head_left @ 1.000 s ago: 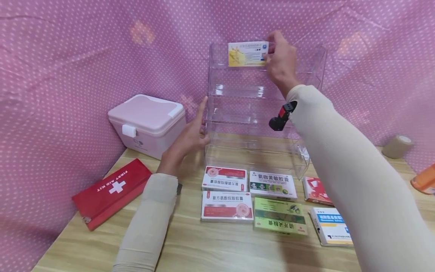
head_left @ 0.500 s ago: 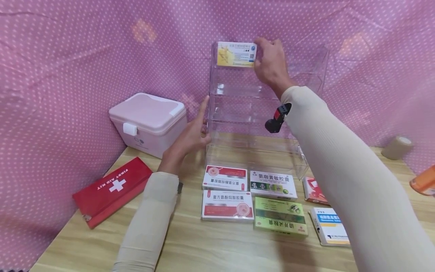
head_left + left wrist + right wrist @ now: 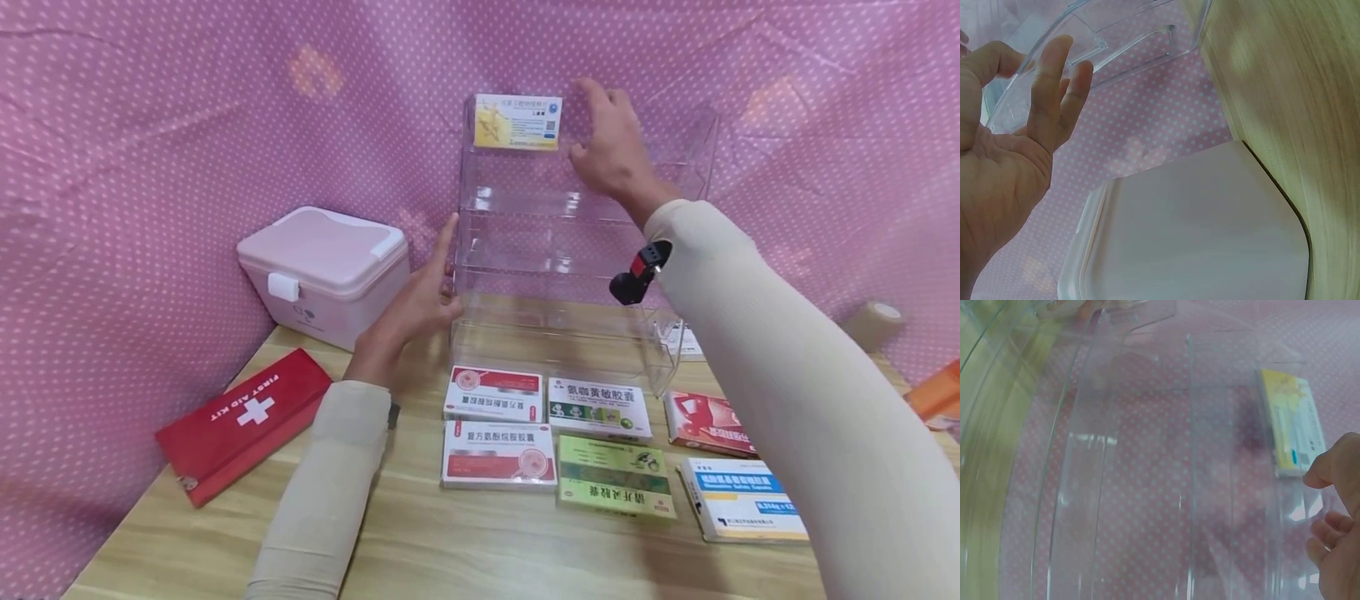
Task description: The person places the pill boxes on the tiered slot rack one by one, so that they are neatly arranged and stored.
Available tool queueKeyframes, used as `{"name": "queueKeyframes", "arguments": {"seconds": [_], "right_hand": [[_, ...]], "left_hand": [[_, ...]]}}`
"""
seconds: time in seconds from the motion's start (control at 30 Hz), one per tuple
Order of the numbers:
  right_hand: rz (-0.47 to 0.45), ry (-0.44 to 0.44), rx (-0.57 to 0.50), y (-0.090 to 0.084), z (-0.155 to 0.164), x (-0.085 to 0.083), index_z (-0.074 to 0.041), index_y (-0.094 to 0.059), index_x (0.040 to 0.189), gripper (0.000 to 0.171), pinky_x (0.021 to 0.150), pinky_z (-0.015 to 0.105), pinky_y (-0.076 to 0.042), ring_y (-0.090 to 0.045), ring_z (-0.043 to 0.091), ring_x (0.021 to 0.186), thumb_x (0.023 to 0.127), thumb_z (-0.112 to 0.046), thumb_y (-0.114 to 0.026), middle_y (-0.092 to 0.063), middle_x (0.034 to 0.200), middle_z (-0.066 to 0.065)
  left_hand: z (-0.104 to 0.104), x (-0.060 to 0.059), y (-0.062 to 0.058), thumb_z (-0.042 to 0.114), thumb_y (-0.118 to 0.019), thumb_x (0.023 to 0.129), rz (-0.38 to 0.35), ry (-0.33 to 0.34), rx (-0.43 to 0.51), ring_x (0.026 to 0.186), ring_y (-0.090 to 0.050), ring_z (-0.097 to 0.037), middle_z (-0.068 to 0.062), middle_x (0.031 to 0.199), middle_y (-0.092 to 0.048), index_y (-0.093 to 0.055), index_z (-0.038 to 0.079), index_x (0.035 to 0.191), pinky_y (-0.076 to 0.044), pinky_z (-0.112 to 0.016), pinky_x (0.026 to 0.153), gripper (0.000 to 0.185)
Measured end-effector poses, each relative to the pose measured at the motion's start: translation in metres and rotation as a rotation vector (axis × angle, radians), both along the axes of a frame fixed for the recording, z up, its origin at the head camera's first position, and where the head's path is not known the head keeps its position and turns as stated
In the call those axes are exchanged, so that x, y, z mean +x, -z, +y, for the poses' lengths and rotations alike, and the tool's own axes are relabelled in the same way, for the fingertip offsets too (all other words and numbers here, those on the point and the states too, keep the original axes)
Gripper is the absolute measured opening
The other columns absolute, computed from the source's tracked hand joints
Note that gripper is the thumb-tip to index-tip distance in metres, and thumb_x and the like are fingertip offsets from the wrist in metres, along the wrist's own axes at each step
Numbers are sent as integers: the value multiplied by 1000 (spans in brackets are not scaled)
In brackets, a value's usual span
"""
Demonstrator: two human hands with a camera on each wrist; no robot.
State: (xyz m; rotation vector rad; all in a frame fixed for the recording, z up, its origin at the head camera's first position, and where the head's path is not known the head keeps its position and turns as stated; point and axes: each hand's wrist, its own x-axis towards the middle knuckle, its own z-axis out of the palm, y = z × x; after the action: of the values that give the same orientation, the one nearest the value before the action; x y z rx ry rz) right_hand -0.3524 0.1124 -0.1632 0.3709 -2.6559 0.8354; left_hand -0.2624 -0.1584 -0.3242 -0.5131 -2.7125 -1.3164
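A yellow-and-white medicine box (image 3: 517,122) stands at the left end of the top tier of a clear tiered display rack (image 3: 551,267). Just right of that box is my right hand (image 3: 615,150), thumb and fingers parted and holding nothing. The right wrist view also has the box (image 3: 1291,422), with my right hand (image 3: 1341,506) close to its lower edge. My left hand (image 3: 420,304) touches the rack's left side, index finger extended upward. In the left wrist view, the left hand's fingers (image 3: 1050,81) lie against the clear side panel.
Several medicine boxes, including a green one (image 3: 617,477), lie before the rack. On the left are a pink lidded box (image 3: 322,275) and a red first aid pouch (image 3: 243,425). A beige roll (image 3: 873,325) and an orange object (image 3: 937,396) stand at right.
The yellow-and-white box moved left along the top tier to its left end. My right hand let go of it and drew back slightly right. My left hand stayed at the rack's side.
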Motion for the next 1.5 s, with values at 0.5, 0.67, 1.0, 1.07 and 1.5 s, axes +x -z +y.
{"name": "queueKeyframes", "arguments": {"seconds": [0.5, 0.67, 1.0, 1.07, 1.5], "right_hand": [[333, 159, -266, 32, 112, 26, -1, -65, 130, 48, 95, 19, -48, -48, -2, 97, 86, 6, -49, -48, 106, -15], [322, 188, -240, 62, 153, 40, 3, -65, 128, 45, 88, 18, -44, -46, -4, 93, 86, 6, -49, -44, 106, -17], [89, 194, -84, 134, 224, 59, 12, -60, 133, 40, 88, 24, -39, -58, 38, 111, 97, -4, -53, -61, 128, 32], [33, 182, -60, 150, 235, 62, 13, -60, 133, 39, 87, 23, -40, -60, 44, 112, 99, -4, -55, -63, 127, 36], [-555, 24, -75, 221, 289, 87, 3, -10, 170, 78, 116, 83, -29, -28, 70, 147, 115, -42, -41, -24, 161, 50]], "left_hand": [[-2, 0, 0, -5, -67, 90, 12, -2, -41, 109, -68, -34, -24, 144, -61, 14, 58, 166, -59, -44, 86, 127], [0, 0, -1, -4, -68, 91, 4, -13, -47, 110, -69, -35, -23, 148, -60, 15, 58, 166, -59, -46, 88, 127], [0, 0, -2, -3, -67, 92, 3, -7, -57, 110, -68, -36, -26, 154, -56, 15, 54, 167, -59, -45, 85, 125], [-1, 1, -1, -3, -68, 92, -2, -7, -57, 106, -68, -35, -26, 152, -57, 15, 54, 168, -58, -43, 81, 125], [-2, 0, 0, -5, -66, 90, 11, 11, -41, 107, -68, -35, -26, 154, -56, 15, 53, 168, -58, -41, 80, 126]]}}
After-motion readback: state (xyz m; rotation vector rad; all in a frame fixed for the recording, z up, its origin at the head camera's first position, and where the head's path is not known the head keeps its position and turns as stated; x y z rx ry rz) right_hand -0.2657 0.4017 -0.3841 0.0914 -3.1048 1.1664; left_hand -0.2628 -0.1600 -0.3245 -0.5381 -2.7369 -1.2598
